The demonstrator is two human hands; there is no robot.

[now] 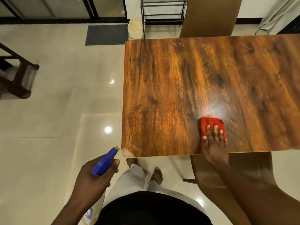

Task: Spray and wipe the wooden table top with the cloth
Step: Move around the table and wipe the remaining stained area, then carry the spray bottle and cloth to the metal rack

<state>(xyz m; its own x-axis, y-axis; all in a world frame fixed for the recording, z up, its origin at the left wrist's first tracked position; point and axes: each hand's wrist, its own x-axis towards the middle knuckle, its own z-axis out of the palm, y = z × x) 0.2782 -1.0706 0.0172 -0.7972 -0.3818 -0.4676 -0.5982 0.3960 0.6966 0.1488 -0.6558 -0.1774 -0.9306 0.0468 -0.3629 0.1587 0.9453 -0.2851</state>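
Note:
The wooden table top [178, 78] fills the right half of the view, glossy with dark grain. My right hand [214, 143] lies flat with spread fingers on a red cloth [209, 123], pressing it onto the table near the front edge. My left hand [94, 177] grips a spray bottle with a blue trigger head [105, 161]. The bottle is off the table at its front left corner, its nozzle pointing toward that corner. The bottle's pale body [90, 215] hangs below my wrist. A whitish patch [127, 153] shows on the front left corner.
A brown chair [243, 168] stands under the table's front edge on the right, another chair back [211, 15] at the far side. A dark wooden stool [16, 75] is at the left, a white bin [135, 28] and metal rack [164, 8] beyond. The tiled floor [65, 111] is shiny.

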